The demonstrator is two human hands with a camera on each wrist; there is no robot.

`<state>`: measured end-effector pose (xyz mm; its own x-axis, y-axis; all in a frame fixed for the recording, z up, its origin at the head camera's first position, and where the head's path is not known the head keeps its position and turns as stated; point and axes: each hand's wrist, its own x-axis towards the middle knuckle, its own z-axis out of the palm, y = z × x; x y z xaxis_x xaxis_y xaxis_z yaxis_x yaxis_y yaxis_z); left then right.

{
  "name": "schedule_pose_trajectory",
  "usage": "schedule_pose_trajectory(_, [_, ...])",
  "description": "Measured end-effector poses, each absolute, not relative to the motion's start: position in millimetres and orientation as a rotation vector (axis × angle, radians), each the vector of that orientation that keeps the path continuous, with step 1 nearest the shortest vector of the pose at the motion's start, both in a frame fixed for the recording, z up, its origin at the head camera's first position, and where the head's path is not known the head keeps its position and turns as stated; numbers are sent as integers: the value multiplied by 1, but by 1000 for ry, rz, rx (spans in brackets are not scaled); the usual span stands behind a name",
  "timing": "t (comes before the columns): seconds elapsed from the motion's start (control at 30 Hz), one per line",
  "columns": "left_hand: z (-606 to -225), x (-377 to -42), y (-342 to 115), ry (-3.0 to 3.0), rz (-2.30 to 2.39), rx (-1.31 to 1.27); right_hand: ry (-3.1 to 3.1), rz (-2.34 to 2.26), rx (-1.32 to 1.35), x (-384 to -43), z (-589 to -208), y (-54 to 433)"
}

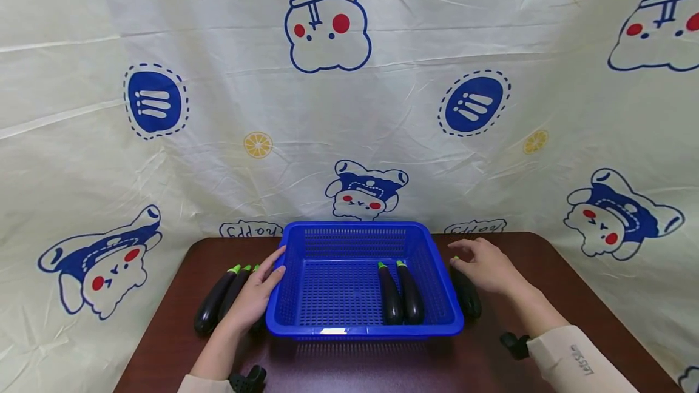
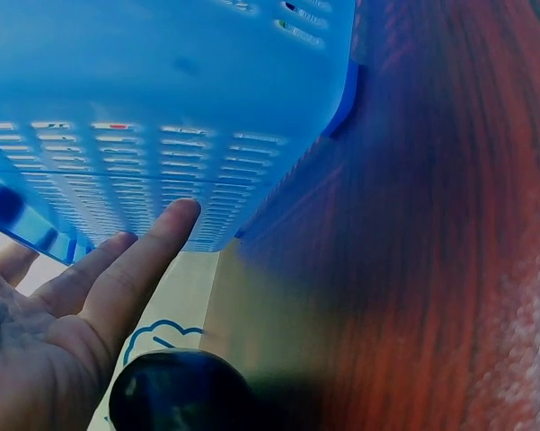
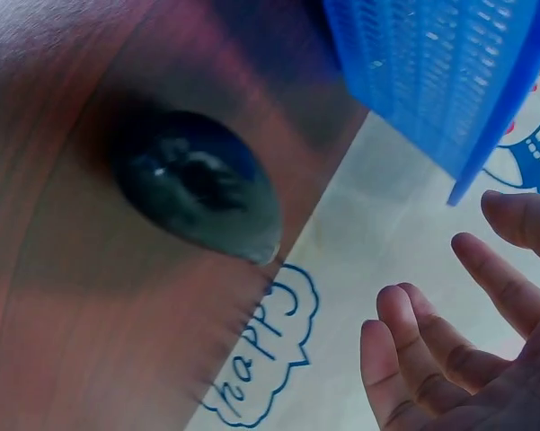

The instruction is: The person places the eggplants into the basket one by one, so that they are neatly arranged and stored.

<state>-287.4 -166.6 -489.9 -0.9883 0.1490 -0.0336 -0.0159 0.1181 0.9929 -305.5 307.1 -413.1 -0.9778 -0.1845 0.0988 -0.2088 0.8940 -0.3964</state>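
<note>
A blue plastic basket [image 1: 338, 330] stands in the middle of the table, with two dark eggplants [image 1: 390, 296] lying side by side in its right part. My left hand [image 1: 255, 292] rests against the basket's left side, its fingertips at the rim. In the left wrist view its fingers [image 2: 148, 265] stretch straight along the slotted outer wall. My right hand [image 1: 485, 265] hovers over the far end of another eggplant [image 1: 466, 298] just right of the basket. Its fingers are spread and loosely bent, and in the right wrist view they stand apart from that eggplant [image 3: 198, 184].
Several eggplants [image 1: 210, 311] with green stem ends lie left of the basket, partly hidden by my left arm. The dark brown table [image 1: 158, 344] ends at the back against a pale printed cloth [image 1: 393, 138].
</note>
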Motion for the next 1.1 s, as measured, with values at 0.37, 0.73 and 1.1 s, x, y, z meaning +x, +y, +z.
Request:
schedule_pose_trajectory(0.37, [-490, -289, -165, 2246, 2013, 140, -3081, 647, 273, -310, -435, 326])
schedule_pose_trajectory(0.73, [-489, -290, -165, 2260, 1993, 144, -3114, 667, 220, -311, -461, 334])
schedule_pose_trajectory(1.1, [-491, -288, -167, 2269, 1991, 129, -3175, 711, 159, -310, -474, 329])
